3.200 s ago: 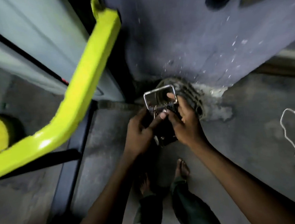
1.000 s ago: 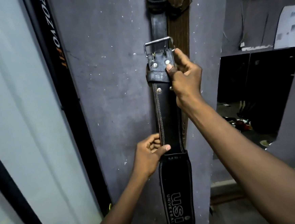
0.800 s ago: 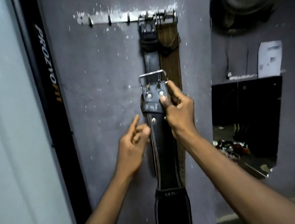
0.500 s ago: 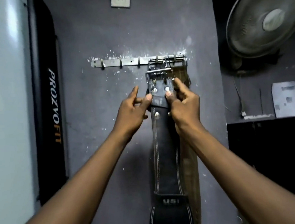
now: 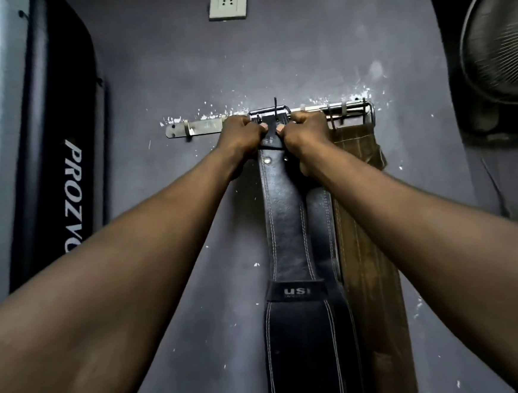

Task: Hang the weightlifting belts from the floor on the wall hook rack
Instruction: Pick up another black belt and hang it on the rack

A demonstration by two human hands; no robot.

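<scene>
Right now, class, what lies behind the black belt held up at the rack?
Behind the black belt, another dark belt shows against the wall, beside a brown belt. Both hands cover the rack there, so its hooks are hidden.

Steel wall hook rack (image 5: 198, 129) on grey wall carries black leather belt (image 5: 286, 225), second black belt (image 5: 321, 222), brown leather belt (image 5: 367, 249).

The left end of the hook rack (image 5: 198, 128) is bare, with open wall beside and below it. The middle is blocked by the left hand (image 5: 240, 134) and right hand (image 5: 305, 130) gripping the black belt (image 5: 288, 225). The right end is occupied by a brown belt (image 5: 365, 219) and a second dark belt (image 5: 321, 222), with a fan (image 5: 499, 37) further right.
</scene>
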